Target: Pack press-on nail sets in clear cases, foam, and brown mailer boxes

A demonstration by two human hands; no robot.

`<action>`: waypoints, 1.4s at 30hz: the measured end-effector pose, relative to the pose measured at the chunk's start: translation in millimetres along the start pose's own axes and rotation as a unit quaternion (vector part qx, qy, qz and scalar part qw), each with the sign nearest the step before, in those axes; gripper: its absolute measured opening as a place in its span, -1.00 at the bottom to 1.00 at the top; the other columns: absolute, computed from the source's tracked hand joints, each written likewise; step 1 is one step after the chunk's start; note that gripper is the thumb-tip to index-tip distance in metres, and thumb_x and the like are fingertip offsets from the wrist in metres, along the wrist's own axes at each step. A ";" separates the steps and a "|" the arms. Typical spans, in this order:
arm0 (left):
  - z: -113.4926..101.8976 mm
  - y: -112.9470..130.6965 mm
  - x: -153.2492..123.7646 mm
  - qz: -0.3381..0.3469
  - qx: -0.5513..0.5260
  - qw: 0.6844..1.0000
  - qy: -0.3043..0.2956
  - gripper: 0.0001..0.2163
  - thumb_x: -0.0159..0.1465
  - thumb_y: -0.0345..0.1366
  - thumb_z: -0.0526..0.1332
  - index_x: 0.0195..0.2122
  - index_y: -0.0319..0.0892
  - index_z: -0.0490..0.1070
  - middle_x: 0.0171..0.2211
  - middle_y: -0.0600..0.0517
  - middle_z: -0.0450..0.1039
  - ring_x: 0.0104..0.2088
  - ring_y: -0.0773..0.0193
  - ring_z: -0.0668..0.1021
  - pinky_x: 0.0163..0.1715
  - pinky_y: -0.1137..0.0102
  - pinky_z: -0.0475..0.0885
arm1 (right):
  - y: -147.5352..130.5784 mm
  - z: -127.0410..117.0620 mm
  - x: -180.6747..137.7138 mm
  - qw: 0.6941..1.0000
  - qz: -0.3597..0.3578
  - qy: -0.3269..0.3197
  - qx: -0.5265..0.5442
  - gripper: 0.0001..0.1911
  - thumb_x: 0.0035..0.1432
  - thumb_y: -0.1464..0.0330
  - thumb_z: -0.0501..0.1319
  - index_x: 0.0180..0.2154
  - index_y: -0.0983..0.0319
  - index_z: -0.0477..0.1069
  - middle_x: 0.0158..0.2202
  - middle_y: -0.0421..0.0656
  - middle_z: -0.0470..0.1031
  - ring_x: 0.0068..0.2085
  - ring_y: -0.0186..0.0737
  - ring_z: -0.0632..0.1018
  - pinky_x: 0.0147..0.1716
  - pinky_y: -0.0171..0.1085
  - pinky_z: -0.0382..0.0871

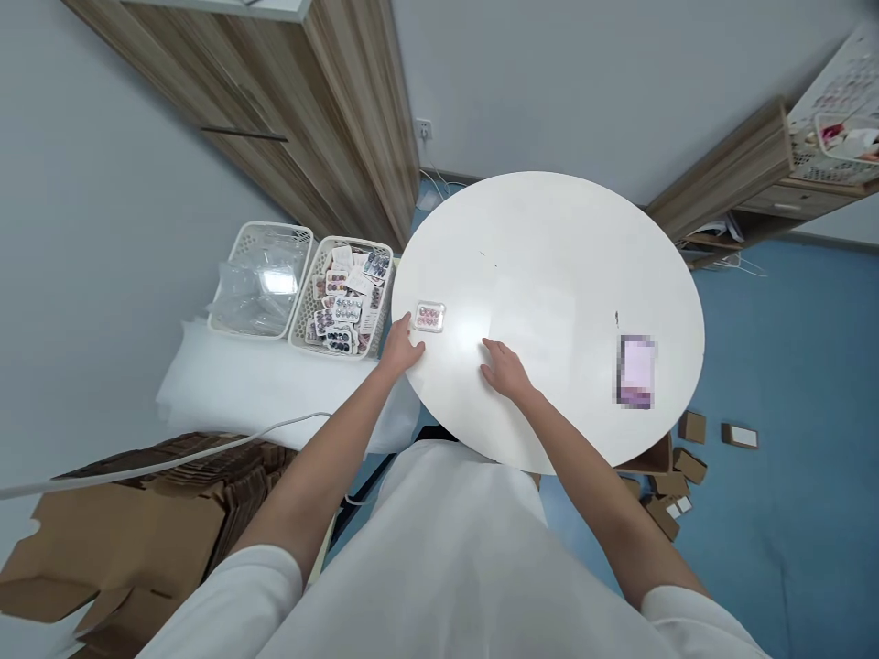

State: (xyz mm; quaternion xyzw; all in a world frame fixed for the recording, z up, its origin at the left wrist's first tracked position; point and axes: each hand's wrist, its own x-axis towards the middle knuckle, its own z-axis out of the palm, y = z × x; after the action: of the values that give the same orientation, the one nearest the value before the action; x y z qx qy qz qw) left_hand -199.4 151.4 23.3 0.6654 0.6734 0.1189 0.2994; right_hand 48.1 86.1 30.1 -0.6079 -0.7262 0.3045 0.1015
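A small clear pack [429, 317] with rows of pink pieces lies flat on the round white table [549, 247], near its left edge. Just below and left of that pack is my left hand [401, 348], thumb and fingers apart, holding nothing. My right hand [506, 368] rests on or just over the tabletop further right, its fingers stretched out and empty. From this height I cannot tell whether either hand touches the surface.
Left of the table stand a white basket [297, 337] of small carded packs and another basket [214, 316] of clear plastic. Flattened cardboard [137, 531] is stacked at lower left. A blurred purple item [635, 371] lies on the table's right. Small boxes [689, 465] sit on the blue floor.
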 end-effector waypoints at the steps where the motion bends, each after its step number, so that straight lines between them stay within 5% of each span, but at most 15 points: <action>1: -6.7 -6.6 8.9 -0.011 -0.016 1.000 -0.017 -0.27 0.03 -0.31 0.20 0.21 -0.23 -0.11 0.06 -0.17 0.17 -0.10 0.17 0.41 -0.09 0.30 0.30 | -8.4 1.8 13.1 0.999 0.016 -0.027 0.033 -0.39 0.07 0.37 0.05 0.17 0.23 -0.04 0.05 -0.01 0.26 -0.10 -0.17 0.40 -0.09 -0.17 0.25; 5: -20.0 -19.0 36.8 -0.005 -0.017 0.996 -0.088 -0.19 -0.02 -0.39 0.22 0.23 -0.21 -0.20 -0.06 -0.10 0.26 -0.29 0.30 0.43 -0.22 0.39 0.34 | -33.0 4.6 58.0 0.983 0.078 -0.091 0.140 -0.28 0.00 0.39 0.15 0.19 0.20 -0.08 -0.04 -0.09 0.33 -0.34 -0.34 0.41 -0.24 -0.28 0.33; 11: -19.0 -14.5 58.4 0.029 0.002 0.987 -0.160 -0.10 -0.06 -0.42 0.24 0.25 -0.17 -0.29 -0.20 -0.01 0.32 -0.36 0.32 0.44 -0.32 0.45 0.32 | -49.0 18.8 101.5 0.956 0.165 -0.053 0.236 -0.14 -0.10 0.46 0.23 0.20 0.15 -0.11 -0.16 -0.16 0.33 -0.39 -0.40 0.40 -0.39 -0.38 0.34; 17: -14.8 -11.0 56.7 0.081 0.014 0.988 -0.132 -0.33 -0.06 -0.49 0.17 0.15 -0.20 0.10 -0.32 0.02 0.36 -0.28 0.23 0.44 -0.28 0.43 0.33 | -53.2 33.9 109.2 0.962 0.167 -0.010 0.218 -0.20 -0.16 0.54 0.21 0.15 0.19 0.02 -0.32 -0.23 0.33 -0.37 -0.37 0.38 -0.36 -0.37 0.31; 28: 1.4 16.0 15.7 0.117 -0.098 0.971 -0.183 -0.32 -0.03 -0.43 0.22 0.16 -0.15 0.04 -0.29 0.06 0.32 -0.45 0.42 0.41 -0.32 0.47 0.36 | -34.6 10.5 42.1 0.969 0.131 0.007 0.209 -0.23 -0.10 0.49 0.18 0.16 0.21 -0.03 -0.28 -0.20 0.33 -0.43 -0.38 0.37 -0.32 -0.32 0.31; 35: 51.5 62.2 -34.1 0.176 -0.129 0.952 -0.213 -0.33 0.00 -0.46 0.19 0.17 -0.18 0.02 -0.26 0.02 0.32 -0.43 0.39 0.41 -0.31 0.44 0.38 | 10.5 -16.8 -40.0 0.976 0.149 -0.003 0.161 -0.28 -0.04 0.42 0.18 0.16 0.14 -0.03 -0.23 -0.18 0.35 -0.41 -0.36 0.39 -0.37 -0.32 0.32; 42: 92.9 99.4 -66.9 0.195 -0.098 0.948 -0.232 -0.29 0.00 -0.51 0.14 0.20 -0.17 -0.07 -0.18 -0.05 0.28 -0.36 0.32 0.43 -0.28 0.36 0.38 | 56.1 -27.0 -84.9 0.978 0.161 -0.012 0.133 -0.30 -0.03 0.45 0.18 0.15 0.15 0.00 -0.24 -0.18 0.39 -0.41 -0.36 0.41 -0.38 -0.34 0.31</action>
State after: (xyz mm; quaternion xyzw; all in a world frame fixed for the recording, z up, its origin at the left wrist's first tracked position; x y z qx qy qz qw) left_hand -69.6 73.1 21.6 0.7602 0.4278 0.0827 0.4819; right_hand 128.6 18.7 38.7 -0.6946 -0.5728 0.4178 0.1222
